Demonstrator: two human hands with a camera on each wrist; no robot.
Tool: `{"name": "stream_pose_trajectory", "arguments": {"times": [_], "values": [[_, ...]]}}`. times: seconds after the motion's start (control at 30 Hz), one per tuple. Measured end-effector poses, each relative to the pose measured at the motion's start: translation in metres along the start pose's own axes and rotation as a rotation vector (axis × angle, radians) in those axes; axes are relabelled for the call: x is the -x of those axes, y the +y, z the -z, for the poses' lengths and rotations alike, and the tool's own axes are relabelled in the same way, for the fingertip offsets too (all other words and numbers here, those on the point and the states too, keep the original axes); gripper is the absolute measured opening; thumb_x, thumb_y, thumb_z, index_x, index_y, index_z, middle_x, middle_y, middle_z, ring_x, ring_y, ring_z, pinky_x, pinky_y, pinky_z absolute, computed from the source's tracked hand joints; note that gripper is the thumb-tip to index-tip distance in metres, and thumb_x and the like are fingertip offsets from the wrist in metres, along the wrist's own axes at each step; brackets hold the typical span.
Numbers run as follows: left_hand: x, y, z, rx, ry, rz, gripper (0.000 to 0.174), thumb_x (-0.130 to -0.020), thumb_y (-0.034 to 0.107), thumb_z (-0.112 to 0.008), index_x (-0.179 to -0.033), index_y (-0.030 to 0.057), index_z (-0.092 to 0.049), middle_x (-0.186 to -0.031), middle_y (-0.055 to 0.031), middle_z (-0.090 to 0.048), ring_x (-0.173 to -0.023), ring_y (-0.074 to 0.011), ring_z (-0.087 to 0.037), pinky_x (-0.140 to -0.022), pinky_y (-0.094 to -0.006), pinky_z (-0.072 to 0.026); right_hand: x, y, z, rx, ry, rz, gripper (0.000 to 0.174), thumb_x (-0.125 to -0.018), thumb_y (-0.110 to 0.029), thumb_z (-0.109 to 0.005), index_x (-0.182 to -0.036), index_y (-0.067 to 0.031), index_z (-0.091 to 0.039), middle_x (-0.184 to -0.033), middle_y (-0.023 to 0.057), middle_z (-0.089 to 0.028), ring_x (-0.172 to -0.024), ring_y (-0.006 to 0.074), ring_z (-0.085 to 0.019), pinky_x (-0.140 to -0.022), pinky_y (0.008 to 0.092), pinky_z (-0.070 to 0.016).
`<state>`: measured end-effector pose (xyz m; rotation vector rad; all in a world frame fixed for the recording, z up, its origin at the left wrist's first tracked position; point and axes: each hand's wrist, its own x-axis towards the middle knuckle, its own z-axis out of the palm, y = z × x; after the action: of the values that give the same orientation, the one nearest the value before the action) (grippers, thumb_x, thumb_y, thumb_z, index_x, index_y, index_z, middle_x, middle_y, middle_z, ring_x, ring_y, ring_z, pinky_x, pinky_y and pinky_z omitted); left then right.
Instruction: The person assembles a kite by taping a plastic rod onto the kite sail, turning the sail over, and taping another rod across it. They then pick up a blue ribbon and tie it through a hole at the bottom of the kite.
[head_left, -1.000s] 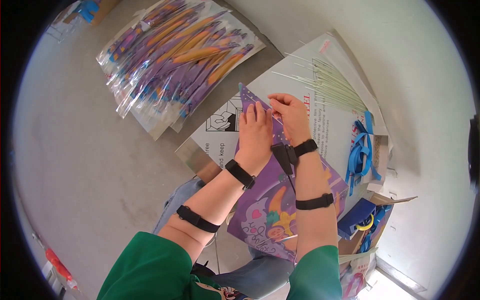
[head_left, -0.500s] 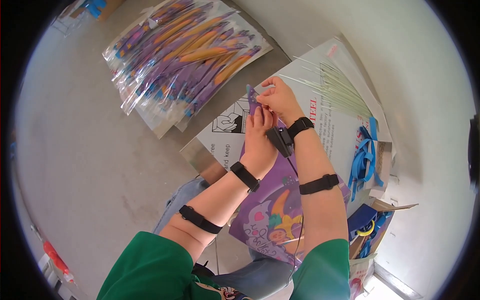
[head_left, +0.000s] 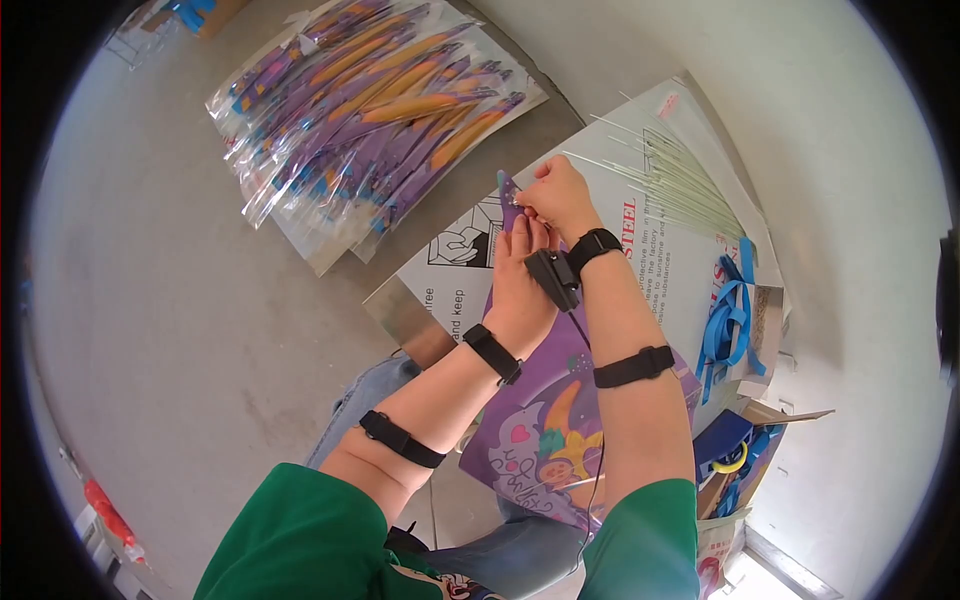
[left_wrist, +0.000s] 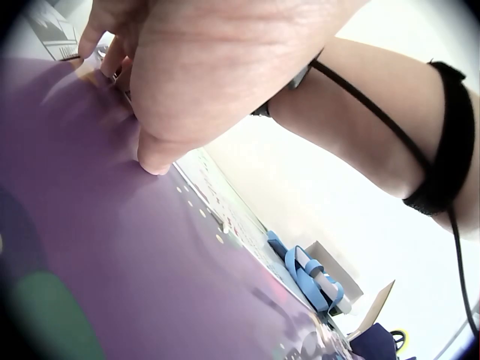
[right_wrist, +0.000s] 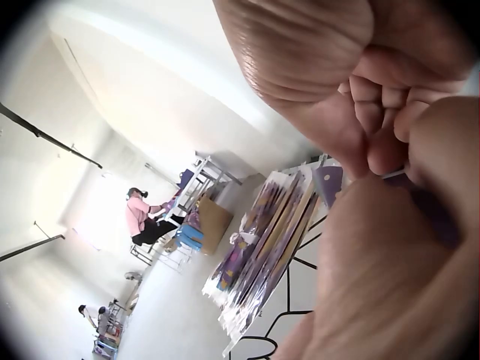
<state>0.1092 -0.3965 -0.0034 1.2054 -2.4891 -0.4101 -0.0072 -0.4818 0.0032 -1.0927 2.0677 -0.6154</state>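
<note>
A purple printed sheet (head_left: pixel 535 370), with a cartoon design and a narrow pointed tip (head_left: pixel 508 195), lies over the white board in front of me. My left hand (head_left: pixel 525 280) rests on it with fingers stretched toward the tip. In the left wrist view, the thumb (left_wrist: pixel 155 166) presses on the purple surface. Just beyond, my right hand (head_left: pixel 562 195) pinches the sheet near its tip, fingers curled. The right wrist view shows thumb and fingers meeting over a bit of purple sheet (right_wrist: pixel 328 182); the exact pinch point is hidden.
Thin pale rods (head_left: pixel 680 190) lie on the lettered board (head_left: pixel 450 290). Blue ribbon (head_left: pixel 725 325) lies at the right, above a carton (head_left: pixel 765 470) with a dark blue thing (head_left: pixel 722 435) beside it. Bagged purple-and-orange items (head_left: pixel 350 110) are stacked at upper left. Another person (right_wrist: pixel 139 214) sits far off.
My right hand has moved up and left to the sheet's tip, and its fingers have curled in. The left hand has shifted slightly right, staying on the sheet.
</note>
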Motion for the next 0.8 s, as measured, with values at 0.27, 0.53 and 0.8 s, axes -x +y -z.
{"name": "stream_pose_trajectory", "arguments": {"times": [0.27, 0.53, 0.8], "values": [[-0.002, 0.001, -0.003, 0.173, 0.039, 0.067, 0.052, -0.082, 0.013, -0.055, -0.133, 0.0026, -0.049, -0.143, -0.0161, -0.043, -0.132, -0.0371, -0.036, -0.105, -0.0465, -0.0303, 0.002, -0.021, 0.001, 0.144, 0.004, -0.055, 0.036, -0.066, -0.007, -0.075, -0.092, 0.0070, -0.054, -0.081, 0.0228, -0.068, -0.078, 0.0338, -0.070, -0.070, 0.0387, -0.0558], [0.002, -0.002, -0.005, 0.111, 0.011, 0.004, 0.051, -0.083, 0.011, -0.051, -0.131, -0.0072, -0.047, -0.138, -0.0259, -0.045, -0.132, -0.0406, -0.038, -0.106, -0.0507, -0.0305, -0.001, -0.040, 0.011, 0.511, -0.100, -0.025, 0.028, -0.067, -0.016, -0.082, -0.067, 0.0067, -0.066, -0.068, 0.0196, -0.067, -0.070, 0.0295, -0.070, -0.065, 0.0367, -0.0553], [0.000, 0.000, -0.001, 0.180, 0.042, 0.036, 0.045, -0.085, 0.010, -0.049, -0.127, -0.0049, -0.053, -0.138, -0.0266, -0.046, -0.131, -0.0405, -0.039, -0.104, -0.0509, -0.0305, 0.010, -0.028, 0.027, 0.405, -0.184, 0.012, 0.039, -0.070, -0.026, -0.085, -0.064, 0.0068, -0.065, -0.059, 0.0176, -0.064, -0.051, 0.0255, -0.063, -0.048, 0.0365, -0.0487]]}}
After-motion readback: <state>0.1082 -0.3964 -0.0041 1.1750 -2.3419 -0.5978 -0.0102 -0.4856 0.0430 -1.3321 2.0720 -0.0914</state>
